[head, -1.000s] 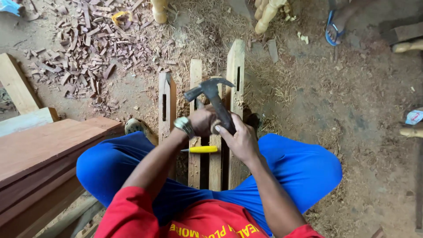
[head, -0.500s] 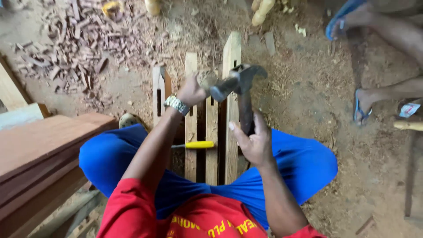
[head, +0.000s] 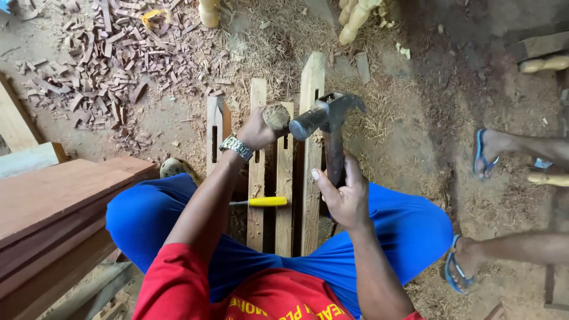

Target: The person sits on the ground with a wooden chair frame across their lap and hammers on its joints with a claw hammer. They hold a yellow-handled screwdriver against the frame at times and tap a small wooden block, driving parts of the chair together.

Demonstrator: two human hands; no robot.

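Observation:
My right hand [head: 342,195] grips the dark handle of a steel claw hammer [head: 328,118], whose head is level with a chisel's butt. My left hand [head: 256,129], with a metal watch on the wrist, is closed around a wooden-handled chisel [head: 277,116] held over several pale wooden slats [head: 311,166] with mortise slots. The slats lie on the ground between my knees in blue trousers. A yellow-handled tool [head: 264,202] lies across the slats just below my hands.
Reddish planks [head: 53,207] are stacked at my left. Wood chips [head: 101,65] and shavings cover the dirt floor. Turned pale wooden pieces [head: 355,18] stand at the top. Another person's feet in blue flip-flops [head: 483,154] are at the right.
The hammer has swung out from my hands to the right, then come back level toward the chisel's butt. My left hand stays on the chisel. The view shifted, showing another person's feet.

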